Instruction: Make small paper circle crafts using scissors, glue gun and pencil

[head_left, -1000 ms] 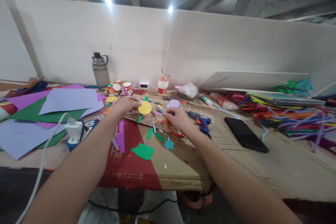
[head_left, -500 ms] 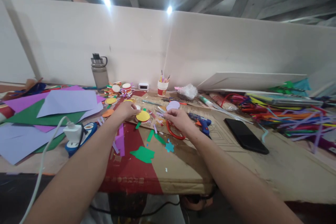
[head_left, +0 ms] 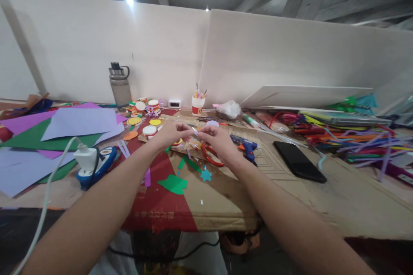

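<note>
Small pale strip [head_left: 195, 130], likely paper, is between the hands: right hand [head_left: 213, 136] pinching it, left hand [head_left: 172, 133] meeting it, pinch unclear; go light, avoid creasing, stay clear of the red loop [head_left: 209, 159] below.

Hands [head_left: 215, 137] bare — forearms [head_left: 108, 195] bare to frame edge — whitish legwear [head_left: 200, 252].

At three o'clock from the glue gun [head_left: 248, 151] a phone [head_left: 299, 161] is being noted; at nine, a power strip [head_left: 108, 159]; at twelve, a plastic bag [head_left: 230, 109].
</note>
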Action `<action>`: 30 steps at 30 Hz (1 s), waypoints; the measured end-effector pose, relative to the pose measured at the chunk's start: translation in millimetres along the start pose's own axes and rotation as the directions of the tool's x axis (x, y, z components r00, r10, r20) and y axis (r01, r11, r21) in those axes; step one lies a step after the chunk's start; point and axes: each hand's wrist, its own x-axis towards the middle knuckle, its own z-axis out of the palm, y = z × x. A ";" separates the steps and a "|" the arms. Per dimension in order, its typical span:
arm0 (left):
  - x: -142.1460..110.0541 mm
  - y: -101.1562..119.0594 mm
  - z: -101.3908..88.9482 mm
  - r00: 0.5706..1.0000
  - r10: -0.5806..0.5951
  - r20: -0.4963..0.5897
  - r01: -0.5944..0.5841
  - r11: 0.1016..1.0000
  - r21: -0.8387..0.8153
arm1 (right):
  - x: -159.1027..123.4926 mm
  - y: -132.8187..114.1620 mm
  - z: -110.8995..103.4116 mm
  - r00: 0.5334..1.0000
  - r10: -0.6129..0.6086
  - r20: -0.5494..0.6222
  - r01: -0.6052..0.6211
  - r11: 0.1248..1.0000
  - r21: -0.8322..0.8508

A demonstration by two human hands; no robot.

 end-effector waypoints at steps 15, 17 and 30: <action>9.4 -16.2 -8.0 0.995 -0.003 -0.103 -0.013 0.988 -0.154 | 1.8 -3.8 -1.6 0.999 -0.031 -0.014 0.032 0.998 0.056; 7.5 -12.3 -6.5 0.997 -0.006 -0.073 -0.004 0.990 -0.143 | -0.2 -7.9 -1.5 0.998 -0.063 -0.004 0.063 0.998 -0.009; 1.0 1.8 -2.8 0.998 0.044 -0.046 -0.052 0.983 -0.178 | -6.4 -17.6 -1.0 0.991 -0.135 0.007 0.132 0.953 -0.274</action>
